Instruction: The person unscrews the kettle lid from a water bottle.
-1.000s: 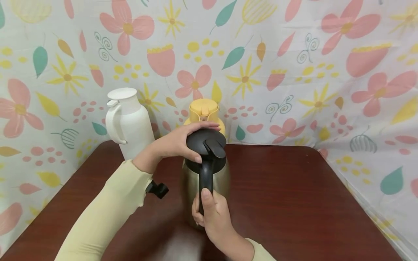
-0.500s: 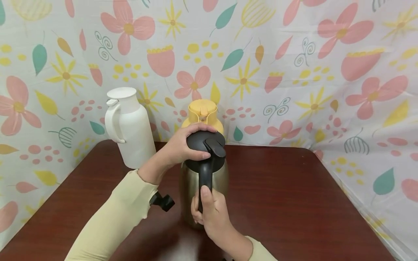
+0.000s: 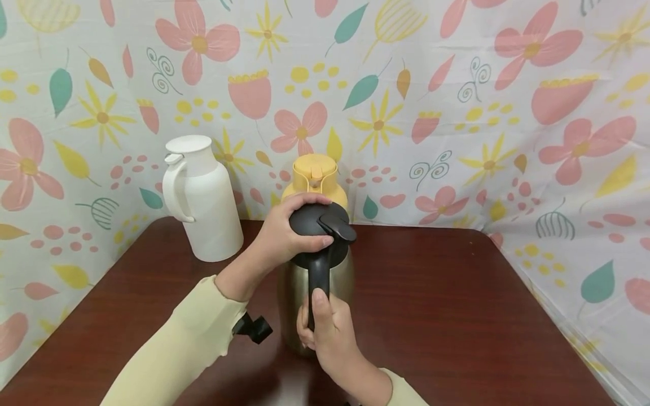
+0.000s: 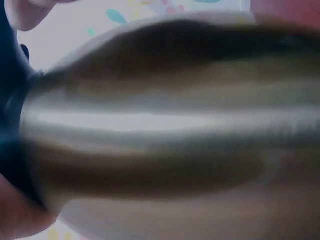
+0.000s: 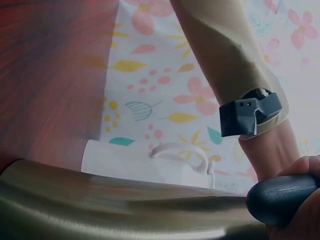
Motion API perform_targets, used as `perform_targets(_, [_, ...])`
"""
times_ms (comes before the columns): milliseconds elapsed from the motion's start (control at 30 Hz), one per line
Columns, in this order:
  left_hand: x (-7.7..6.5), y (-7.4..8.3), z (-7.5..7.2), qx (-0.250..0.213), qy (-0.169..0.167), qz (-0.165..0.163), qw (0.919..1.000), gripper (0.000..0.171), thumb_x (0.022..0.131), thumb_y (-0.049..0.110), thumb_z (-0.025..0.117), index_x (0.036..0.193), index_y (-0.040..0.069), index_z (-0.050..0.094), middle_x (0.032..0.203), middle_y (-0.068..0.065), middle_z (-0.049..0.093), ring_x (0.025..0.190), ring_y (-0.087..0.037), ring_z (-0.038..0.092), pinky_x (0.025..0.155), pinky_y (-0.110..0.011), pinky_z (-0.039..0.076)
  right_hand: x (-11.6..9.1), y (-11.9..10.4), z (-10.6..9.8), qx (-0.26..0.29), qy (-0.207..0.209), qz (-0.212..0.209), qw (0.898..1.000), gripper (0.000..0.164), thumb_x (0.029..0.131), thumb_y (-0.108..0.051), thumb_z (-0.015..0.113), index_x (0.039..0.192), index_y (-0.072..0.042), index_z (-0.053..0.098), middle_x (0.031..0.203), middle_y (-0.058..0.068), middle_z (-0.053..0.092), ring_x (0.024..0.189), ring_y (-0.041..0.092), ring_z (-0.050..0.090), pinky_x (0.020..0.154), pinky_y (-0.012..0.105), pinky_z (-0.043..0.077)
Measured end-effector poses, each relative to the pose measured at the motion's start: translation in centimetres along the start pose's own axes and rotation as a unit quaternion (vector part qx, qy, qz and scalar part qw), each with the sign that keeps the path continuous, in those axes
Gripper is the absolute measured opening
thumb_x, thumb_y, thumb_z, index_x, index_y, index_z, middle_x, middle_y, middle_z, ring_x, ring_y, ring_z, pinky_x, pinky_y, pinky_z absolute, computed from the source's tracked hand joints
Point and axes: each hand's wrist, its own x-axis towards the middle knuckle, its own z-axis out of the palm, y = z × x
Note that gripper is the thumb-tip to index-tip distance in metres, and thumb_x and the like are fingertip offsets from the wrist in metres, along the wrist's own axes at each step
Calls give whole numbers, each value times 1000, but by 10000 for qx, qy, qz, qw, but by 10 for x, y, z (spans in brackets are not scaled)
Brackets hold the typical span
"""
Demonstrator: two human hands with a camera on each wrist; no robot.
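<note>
A brushed-metal vacuum jug (image 3: 346,285) stands upright on the table in the head view. Its black lid (image 3: 307,219) has a thumb lever (image 3: 341,226) that points to the right, off the line of the handle (image 3: 319,273). My left hand (image 3: 274,231) grips the lid from the left, thumb along the near side and fingers over the far side. Lower down, my right hand (image 3: 335,338) is wrapped round the handle. The jug's shiny body (image 4: 150,122) fills most of the left wrist view. In the right wrist view the black handle (image 5: 280,200) shows at lower right.
A white jug (image 3: 213,211) with its handle to the left stands at the back left. Directly behind the metal jug is a yellow jug (image 3: 316,172), partly hidden. Flower-printed cloth (image 3: 437,124) hangs behind the dark red-brown table (image 3: 457,316).
The lid's lever has swung rightward, away from the handle, as my left hand turned the lid, its thumb shifting right. My right hand has kept its grip on the handle.
</note>
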Motion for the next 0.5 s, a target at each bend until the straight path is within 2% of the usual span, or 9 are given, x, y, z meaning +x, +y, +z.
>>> perform_targets(167, [-5, 7, 7, 73, 464, -159, 9988, 56, 72, 16, 86, 126, 15, 70, 131, -7, 60, 114, -24, 57, 90, -32, 48, 2, -2, 1, -60, 90, 67, 9999, 61, 113, -25, 27, 60, 3, 40, 45, 19, 33, 41, -1, 34, 39, 22, 39])
perform_targets(300, [-7, 11, 12, 105, 641, -374, 9972, 58, 72, 17, 87, 128, 18, 69, 132, -6, 59, 119, -24, 53, 91, -32, 46, 1, -1, 1, 7, 140, 216, 9997, 61, 113, -25, 27, 61, 4, 40, 46, 20, 33, 42, -2, 34, 38, 21, 36])
perform_targets(400, [-8, 12, 12, 136, 593, -560, 9966, 67, 73, 19, 87, 136, 23, 64, 137, -4, 59, 124, -22, 51, 95, -33, 46, 0, 0, 1, 43, 128, 254, 9996, 60, 113, -24, 27, 62, 4, 39, 46, 20, 33, 43, -2, 34, 38, 20, 35])
perform_targets(500, [-6, 9, 5, -66, 164, -549, 9983, 85, 76, 18, 85, 152, 25, 48, 144, -3, 56, 131, -24, 52, 105, -38, 45, -1, -1, 2, 158, 59, 242, 9996, 60, 113, -26, 28, 63, 5, 39, 46, 20, 32, 43, -3, 34, 37, 19, 33])
